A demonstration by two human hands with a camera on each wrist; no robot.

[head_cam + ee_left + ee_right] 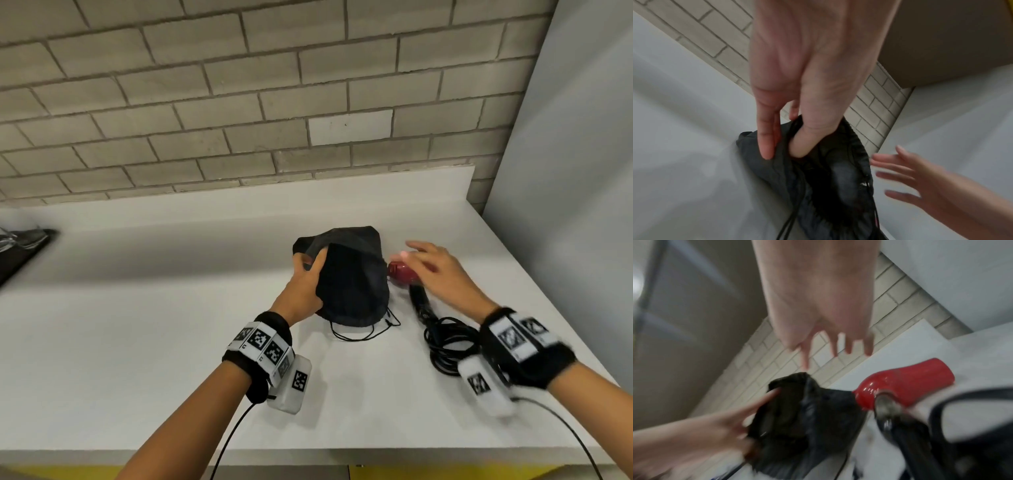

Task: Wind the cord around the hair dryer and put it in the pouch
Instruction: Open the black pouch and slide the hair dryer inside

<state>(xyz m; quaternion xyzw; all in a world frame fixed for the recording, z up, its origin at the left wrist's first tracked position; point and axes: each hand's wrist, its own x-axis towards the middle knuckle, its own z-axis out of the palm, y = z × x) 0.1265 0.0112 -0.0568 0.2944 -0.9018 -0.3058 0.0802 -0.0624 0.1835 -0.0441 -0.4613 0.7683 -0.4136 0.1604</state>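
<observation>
A black drawstring pouch (352, 277) lies on the white counter (137, 342). My left hand (305, 274) pinches the pouch's rim (789, 146), thumb inside and fingers outside. To its right lies a red hair dryer (404, 272) with a black handle (421, 301); in the right wrist view the red body (906, 384) sits below my fingers. Its black cord (448, 342) is heaped loosely on the counter near my right wrist. My right hand (428, 263) hovers over the dryer with fingers spread, holding nothing.
A grey brick wall (239, 102) backs the counter and a pale panel (565, 171) closes it on the right. A dark object (20, 253) lies at the far left edge. The pouch's drawstrings (359, 334) trail toward me.
</observation>
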